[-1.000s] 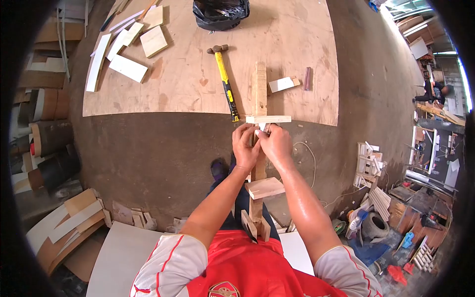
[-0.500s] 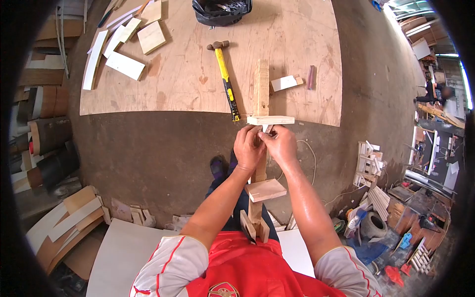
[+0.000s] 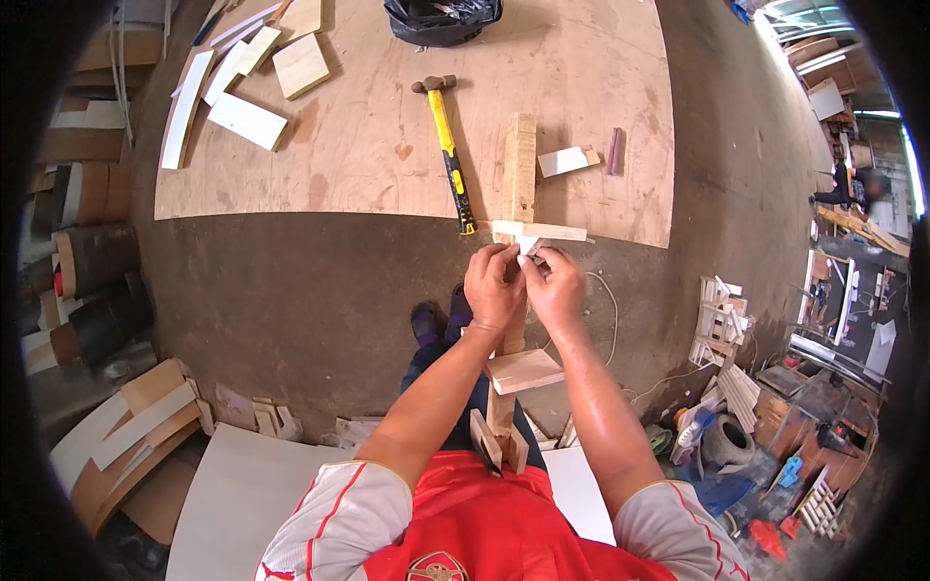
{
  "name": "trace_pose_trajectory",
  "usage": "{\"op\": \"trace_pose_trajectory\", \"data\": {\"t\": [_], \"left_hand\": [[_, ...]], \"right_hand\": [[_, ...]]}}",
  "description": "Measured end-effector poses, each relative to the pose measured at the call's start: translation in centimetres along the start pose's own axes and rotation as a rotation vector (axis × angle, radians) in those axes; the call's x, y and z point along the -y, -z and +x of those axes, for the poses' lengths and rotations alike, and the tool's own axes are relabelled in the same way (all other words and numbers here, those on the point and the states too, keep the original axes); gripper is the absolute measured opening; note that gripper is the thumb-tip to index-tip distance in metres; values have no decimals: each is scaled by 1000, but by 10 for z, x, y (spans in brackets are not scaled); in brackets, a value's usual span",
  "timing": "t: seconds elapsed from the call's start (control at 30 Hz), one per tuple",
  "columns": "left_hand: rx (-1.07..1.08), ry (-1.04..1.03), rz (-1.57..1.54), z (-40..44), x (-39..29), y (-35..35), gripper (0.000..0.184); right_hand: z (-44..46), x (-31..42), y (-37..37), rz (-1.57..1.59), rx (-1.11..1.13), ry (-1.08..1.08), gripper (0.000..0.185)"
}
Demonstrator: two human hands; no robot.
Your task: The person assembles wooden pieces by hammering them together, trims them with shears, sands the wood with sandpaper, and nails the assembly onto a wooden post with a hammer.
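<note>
A long wooden bar (image 3: 519, 174) runs from the plywood table (image 3: 387, 189) toward my lap. A short wooden crosspiece (image 3: 557, 232) lies across it near the table's edge. Just below the crosspiece, my left hand (image 3: 495, 285) and my right hand (image 3: 555, 289) meet over the bar, fingers pinched together. A small white piece (image 3: 528, 244) shows between the fingertips and the crosspiece; what each hand holds is too small to tell. Nearer my body, a wooden block (image 3: 524, 371) sits across the bar. The hammer (image 3: 449, 155) lies left of the bar.
White and wooden offcuts (image 3: 247, 121) lie at the table's left, with a black bag (image 3: 444, 21) at its far edge. Right of the bar are a small block (image 3: 569, 161) and a brown stick (image 3: 615, 152). A person (image 3: 848, 186) is far off at right.
My hands have shifted slightly right and down with their fingertips still close together. Between them and the crosspiece, more of the white piece shows. The view has moved a little.
</note>
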State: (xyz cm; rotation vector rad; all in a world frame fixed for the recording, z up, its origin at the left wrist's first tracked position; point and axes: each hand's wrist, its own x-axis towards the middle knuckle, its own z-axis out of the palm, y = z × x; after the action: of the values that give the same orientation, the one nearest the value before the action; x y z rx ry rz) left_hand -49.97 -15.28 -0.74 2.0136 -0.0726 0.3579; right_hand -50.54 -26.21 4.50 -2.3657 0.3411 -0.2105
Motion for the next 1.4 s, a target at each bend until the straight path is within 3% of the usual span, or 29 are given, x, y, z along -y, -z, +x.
{"op": "trace_pose_trajectory", "data": {"t": [0.6,0.77,1.0,1.4], "left_hand": [[-32,40,21,3,-10,4,37],[5,251,-204,-5,3,-3,42],[21,195,-45,-2,-7,3,39],[25,87,61,-2,-7,2,37]], "right_hand": [[1,4,0,63,-1,-89,20],[0,4,3,79,30,-98,18],[6,15,10,-83,94,-66,18],[8,20,12,-20,101,-86,19]]}}
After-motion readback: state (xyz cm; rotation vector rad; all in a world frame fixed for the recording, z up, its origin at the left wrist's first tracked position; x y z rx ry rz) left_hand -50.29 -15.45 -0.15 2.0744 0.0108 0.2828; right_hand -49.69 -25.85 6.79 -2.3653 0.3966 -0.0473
